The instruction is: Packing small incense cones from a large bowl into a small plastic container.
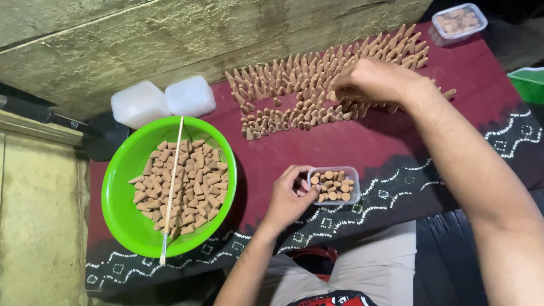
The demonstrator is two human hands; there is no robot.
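My left hand [289, 195] grips the left side of a small clear plastic box [335, 186] filled with tan incense cones standing base up. My right hand [371, 79] reaches over a large spread of upright tan cones [289, 79] on the maroon patterned cloth [396, 141]; its fingertips are pinched at the cones near the middle of the spread, and whether a cone sits between them is hidden.
A bright green bowl [122, 187] of loose cones with a thin stick [171, 187] across it sits at the left. Two white plastic boxes [161, 101] stand behind it. Another clear box of cones [459, 21] is at the top right, a green container [530, 82] at the right edge.
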